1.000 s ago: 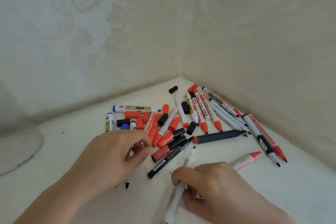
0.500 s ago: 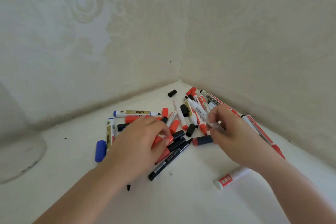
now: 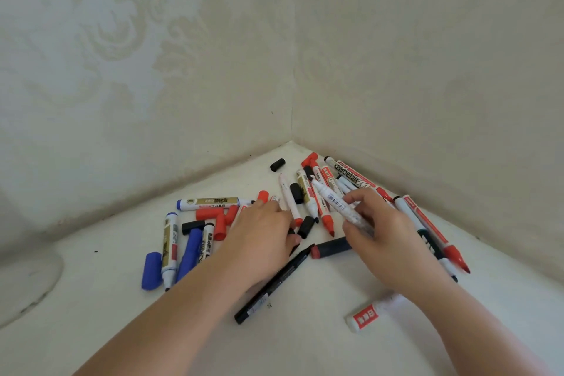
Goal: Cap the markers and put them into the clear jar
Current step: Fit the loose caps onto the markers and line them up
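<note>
A white marker (image 3: 338, 204) was gripped in the curled fingers of the right hand (image 3: 384, 241), raised at a slant over the heap of markers (image 3: 317, 192) in the corner of the white surface (image 3: 305, 339). The left hand (image 3: 262, 241) lay across red markers, fingers curled; whether they gripped anything could not be told. A black marker (image 3: 274, 281) lay between the wrists.

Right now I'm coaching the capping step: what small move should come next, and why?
Probably bring a loose black cap to the white marker pinched by the right hand: its tip looks bare, and the left hand rests beside that cap.
</note>
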{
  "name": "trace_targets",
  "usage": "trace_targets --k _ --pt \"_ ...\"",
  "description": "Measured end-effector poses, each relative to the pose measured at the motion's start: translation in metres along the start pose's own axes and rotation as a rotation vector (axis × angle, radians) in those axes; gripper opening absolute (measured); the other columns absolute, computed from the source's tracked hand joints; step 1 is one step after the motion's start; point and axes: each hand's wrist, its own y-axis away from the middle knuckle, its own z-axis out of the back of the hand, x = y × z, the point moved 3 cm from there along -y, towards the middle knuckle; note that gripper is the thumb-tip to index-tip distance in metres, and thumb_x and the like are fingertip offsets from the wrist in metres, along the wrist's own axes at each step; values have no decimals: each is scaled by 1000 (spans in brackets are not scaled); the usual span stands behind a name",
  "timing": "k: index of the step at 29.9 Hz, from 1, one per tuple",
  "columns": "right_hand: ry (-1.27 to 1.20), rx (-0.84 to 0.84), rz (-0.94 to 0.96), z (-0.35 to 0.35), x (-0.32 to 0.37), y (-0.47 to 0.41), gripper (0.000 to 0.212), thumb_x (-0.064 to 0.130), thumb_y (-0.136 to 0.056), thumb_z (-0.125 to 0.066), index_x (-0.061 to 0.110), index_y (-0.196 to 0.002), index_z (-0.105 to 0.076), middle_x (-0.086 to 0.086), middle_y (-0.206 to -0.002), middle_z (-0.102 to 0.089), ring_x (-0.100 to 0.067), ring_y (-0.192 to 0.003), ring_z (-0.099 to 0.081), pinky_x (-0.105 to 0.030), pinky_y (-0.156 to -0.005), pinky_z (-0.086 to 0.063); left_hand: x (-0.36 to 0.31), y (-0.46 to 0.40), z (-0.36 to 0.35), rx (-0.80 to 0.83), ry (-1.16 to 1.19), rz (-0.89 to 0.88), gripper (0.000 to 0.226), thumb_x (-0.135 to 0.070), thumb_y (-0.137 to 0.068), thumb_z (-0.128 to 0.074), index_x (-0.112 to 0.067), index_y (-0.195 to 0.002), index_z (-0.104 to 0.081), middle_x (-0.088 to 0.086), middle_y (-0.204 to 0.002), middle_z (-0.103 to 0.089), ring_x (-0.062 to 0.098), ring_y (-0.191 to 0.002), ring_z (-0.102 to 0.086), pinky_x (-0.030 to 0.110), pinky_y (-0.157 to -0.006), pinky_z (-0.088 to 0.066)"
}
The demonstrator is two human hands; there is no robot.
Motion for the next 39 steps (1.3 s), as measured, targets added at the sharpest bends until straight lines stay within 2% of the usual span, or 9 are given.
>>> trace_targets --k 6,10,14,18,23,28,31,34,39 --pt "12 29 34 -4 0 1 22 17 -90 -52 34 -100 -44 -5 -69 -59 -4 -53 -43 -18 -52 -35 -2 4 3 -34 266 22 20 -28 -90 -56 -20 -108 -57 -3 -105 -63 16 -102 -53 31 -87 -42" --pt "-15 28 12 -4 0 1 20 24 -90 -53 40 -94 -42 -2 -69 -58 -7 -51 -41 -19 -49 -34 6 16 23 -223 558 81 19 -23 -86 -62 -26 -104 -54 -13 -94 -62 1 -78 -56 10 -68 -41" --pt "-26 61 33 -5 5 5 13 36 -88 -55 45 -91 -47 -1 -73 -63 -16 -57 -49 -24 -54 -41 34 45 43 -336 983 167 35 -7 -79 -68 -35 -98 -56 -14 -90 -69 1 -84 -63 15 -78 -49" --pt "-69 89 110 -6 16 10 18 30 -86 -60 47 -88 -54 12 -86 -62 -14 -71 -54 -24 -64 -43 46 68 40 -395 1203 237 44 12 -76 -64 -27 -95 -63 -8 -87 -69 4 -88 -65 16 -76 -52" --pt "-43 126 233 -14 21 13 34 22 -84 -65 52 -98 -60 25 -99 -63 -1 -92 -59 -14 -78 -45 49 80 39 -366 1329 194 35 9 -72 -67 -24 -84 -69 -7 -90 -72 3 -88 -66 10 -69 -49" --pt "-26 135 252 -17 17 12 31 28 -84 -62 50 -106 -62 16 -93 -68 -9 -89 -61 -26 -77 -47 42 82 31 -320 1412 174 26 -8 -66 -65 -26 -84 -71 -5 -90 -72 7 -89 -66 11 -71 -49" --pt "-25 123 265 -17 17 12 28 35 -81 -59 47 -106 -63 20 -99 -66 -3 -93 -61 -19 -80 -46 39 81 31 -305 1394 179 28 0 -71 -71 -22 -89 -68 -7 -89 -71 6 -88 -66 11 -72 -49" --pt "-13 123 271 -18 18 12 28 35 -80 -58 46 -106 -63 24 -104 -62 1 -95 -59 -14 -82 -44 39 81 33 -312 1375 199 32 8 -76 -63 -21 -89 -67 -8 -87 -70 5 -87 -66 11 -71 -49" --pt "-12 100 271 -15 15 12 30 26 -82 -65 46 -105 -63 20 -97 -65 -6 -93 -61 -21 -81 -46 41 81 33 -308 1327 213 39 9 -77 -64 -29 -81 -71 -8 -89 -71 11 -89 -66 13 -71 -50"
